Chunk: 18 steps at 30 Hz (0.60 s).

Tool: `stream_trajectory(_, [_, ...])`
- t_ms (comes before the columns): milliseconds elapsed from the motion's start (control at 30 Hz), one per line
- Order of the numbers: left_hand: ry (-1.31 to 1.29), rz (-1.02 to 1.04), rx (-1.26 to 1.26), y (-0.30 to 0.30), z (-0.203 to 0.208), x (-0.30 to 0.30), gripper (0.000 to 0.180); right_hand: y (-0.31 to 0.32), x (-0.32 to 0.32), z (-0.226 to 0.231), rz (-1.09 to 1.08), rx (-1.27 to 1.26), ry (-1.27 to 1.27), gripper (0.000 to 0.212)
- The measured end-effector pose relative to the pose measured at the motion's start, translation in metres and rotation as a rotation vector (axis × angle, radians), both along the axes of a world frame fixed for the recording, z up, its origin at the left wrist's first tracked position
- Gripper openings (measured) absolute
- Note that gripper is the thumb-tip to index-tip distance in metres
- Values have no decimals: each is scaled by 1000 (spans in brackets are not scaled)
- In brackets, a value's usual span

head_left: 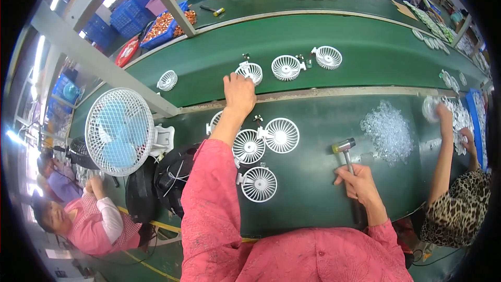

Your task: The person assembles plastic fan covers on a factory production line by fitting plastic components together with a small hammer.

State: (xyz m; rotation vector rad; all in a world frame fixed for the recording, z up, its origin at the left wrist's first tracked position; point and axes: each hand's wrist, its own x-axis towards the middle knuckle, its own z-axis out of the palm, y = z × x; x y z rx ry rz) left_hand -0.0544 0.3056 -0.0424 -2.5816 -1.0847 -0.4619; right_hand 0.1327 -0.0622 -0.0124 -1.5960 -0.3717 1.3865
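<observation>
My left hand reaches over the strip beyond my table, its fingers closed on the near edge of a round white fan housing that they partly cover. Small wired parts stick out behind that housing. In my right hand is a hammer, gripped by its handle, head up and raised near the table's right half. Between my arms several more housings lie on the green table, among them a spoked one, another beside it and a nearer one. My left forearm partly hides one more.
Small clear plastic pieces form a pile right of the hammer. More housings, such as this one, lie on the green strip ahead. A desk fan and black bag stand left. At right, a co-worker's hands handle white parts.
</observation>
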Motion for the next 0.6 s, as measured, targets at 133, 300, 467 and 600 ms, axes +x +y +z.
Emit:
stream_trajectory(133, [-341, -43, -176, -48, 45, 19, 25, -5, -2, 0, -18, 9, -28, 16])
stream_trajectory(300, [-716, -90, -693, -137, 94, 20, 41, 2, -15, 26, -91, 112, -236, 21])
stream_trajectory(467, [-1068, -255, -1293, -193, 87, 0, 14, 19, -31, 30, 99, 491, -883, 35])
stream_trajectory(600, [-1217, -249, -1560, -224, 57, -14, 21, 10, -51, 36, 170, 606, -649, 47])
